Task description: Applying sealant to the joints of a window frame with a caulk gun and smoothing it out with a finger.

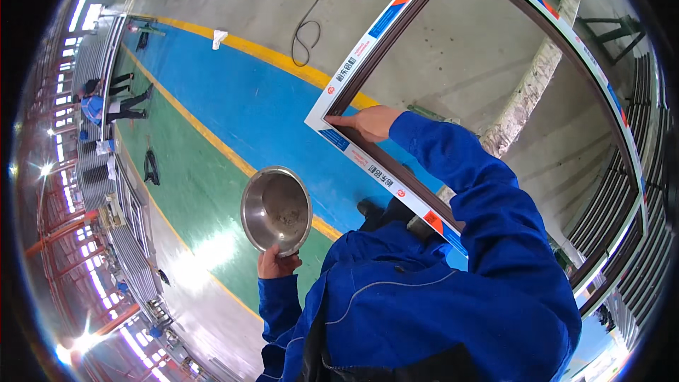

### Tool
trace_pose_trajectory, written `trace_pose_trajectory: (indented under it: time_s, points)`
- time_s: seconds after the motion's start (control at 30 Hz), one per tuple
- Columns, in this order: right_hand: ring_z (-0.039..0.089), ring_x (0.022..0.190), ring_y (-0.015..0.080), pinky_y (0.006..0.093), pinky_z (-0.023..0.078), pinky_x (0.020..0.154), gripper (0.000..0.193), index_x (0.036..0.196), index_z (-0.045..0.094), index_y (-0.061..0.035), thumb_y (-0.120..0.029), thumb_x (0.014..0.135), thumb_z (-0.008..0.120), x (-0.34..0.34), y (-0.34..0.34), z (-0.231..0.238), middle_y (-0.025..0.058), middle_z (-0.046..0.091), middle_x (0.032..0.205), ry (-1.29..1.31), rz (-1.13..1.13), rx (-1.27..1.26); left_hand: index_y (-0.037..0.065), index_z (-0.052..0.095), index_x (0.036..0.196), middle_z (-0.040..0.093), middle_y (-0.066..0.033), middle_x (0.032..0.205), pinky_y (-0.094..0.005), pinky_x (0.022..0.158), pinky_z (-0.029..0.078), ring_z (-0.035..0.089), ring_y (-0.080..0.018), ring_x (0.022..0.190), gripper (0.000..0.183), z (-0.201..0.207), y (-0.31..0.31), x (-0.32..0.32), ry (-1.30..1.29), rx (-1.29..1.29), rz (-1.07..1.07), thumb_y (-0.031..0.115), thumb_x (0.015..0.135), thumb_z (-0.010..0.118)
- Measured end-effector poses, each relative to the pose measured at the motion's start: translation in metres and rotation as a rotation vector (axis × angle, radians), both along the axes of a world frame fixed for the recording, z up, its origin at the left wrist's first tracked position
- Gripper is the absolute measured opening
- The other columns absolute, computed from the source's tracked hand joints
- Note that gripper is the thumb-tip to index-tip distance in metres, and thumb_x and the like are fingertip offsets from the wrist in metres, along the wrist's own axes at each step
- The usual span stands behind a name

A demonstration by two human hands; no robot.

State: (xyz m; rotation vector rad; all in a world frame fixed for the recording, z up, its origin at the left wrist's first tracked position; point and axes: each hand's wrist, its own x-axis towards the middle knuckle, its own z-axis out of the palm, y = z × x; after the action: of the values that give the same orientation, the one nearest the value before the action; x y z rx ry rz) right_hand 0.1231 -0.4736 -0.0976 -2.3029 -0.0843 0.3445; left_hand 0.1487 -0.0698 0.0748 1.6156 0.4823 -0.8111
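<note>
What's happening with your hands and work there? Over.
Left fingers gripping round silver metal bowl by its rim. Right fingers at inner corner of brown rectangular frame with white printed covering. Pale mottled beam visible through frame's opening.

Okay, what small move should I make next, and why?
Probably bring your right hand over to the metal bowl: dark specks show inside, your left hand holds it by the rim, and your right index finger is at a corner of the rectangular frame.
</note>
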Motion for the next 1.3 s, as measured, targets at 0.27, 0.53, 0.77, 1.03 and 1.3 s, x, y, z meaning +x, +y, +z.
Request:
trace_pose_trajectory:
  time_s: [0.27,0.53,0.77,1.03,1.3]
  points:
    - [0.059,0.065,0.0314,0.0410,0.045,0.058,0.085,0.147,0.013,-0.0429,-0.001,0.080,0.045,-0.002,0.000,-0.007,0.0169,0.059,0.081,0.036,0.025,0.082,-0.002,0.057,0.103,0.063,-0.0163,0.081,-0.0385,0.055,0.053,0.061,-0.0244,0.062,0.034,0.004,-0.005,0.001,-0.007,0.066,-0.003,0.026,0.083,0.056]
    - [0.060,0.104,0.0390,0.0450,0.049,0.082,0.054,0.145,0.017,-0.0425,-0.030,0.095,0.034,0.012,0.012,0.025,0.0227,0.057,0.121,0.047,-0.001,0.006,-0.009,0.057,0.102,0.064,-0.0183,0.081,-0.0421,0.055,0.054,0.064,-0.0289,0.067,0.031,0.000,-0.005,0.021,0.063,-0.013,0.044,0.016,0.085,0.052]
    - [0.061,0.092,0.0416,0.0464,0.050,0.077,0.055,0.147,0.020,-0.0268,-0.026,0.096,0.041,0.004,0.024,0.048,0.0220,0.061,0.109,-0.052,-0.008,-0.234,-0.008,0.054,0.107,0.065,-0.0206,0.086,-0.0422,0.056,0.056,0.066,-0.0309,0.066,0.031,0.012,-0.004,0.024,0.009,-0.161,0.023,0.015,0.087,0.049]
    - [0.056,0.105,0.0428,0.0473,0.045,0.091,0.041,0.137,0.042,-0.0174,-0.023,0.097,0.031,0.013,0.025,0.062,0.0240,0.059,0.115,0.148,-0.027,-0.282,-0.006,0.056,0.104,0.065,-0.0188,0.081,-0.0430,0.055,0.056,0.065,-0.0302,0.062,0.029,0.000,0.003,0.050,0.010,-0.169,-0.055,0.017,0.087,0.051]
    - [0.061,0.084,0.0396,0.0485,0.048,0.074,0.049,0.131,0.049,-0.0167,-0.012,0.082,0.050,-0.009,0.060,0.197,0.0215,0.063,0.093,-0.240,-0.216,-0.290,-0.005,0.059,0.099,0.066,-0.0182,0.077,-0.0385,0.052,0.056,0.065,-0.0268,0.058,0.030,0.003,0.001,0.111,0.003,-0.250,-0.301,0.021,0.087,0.049]
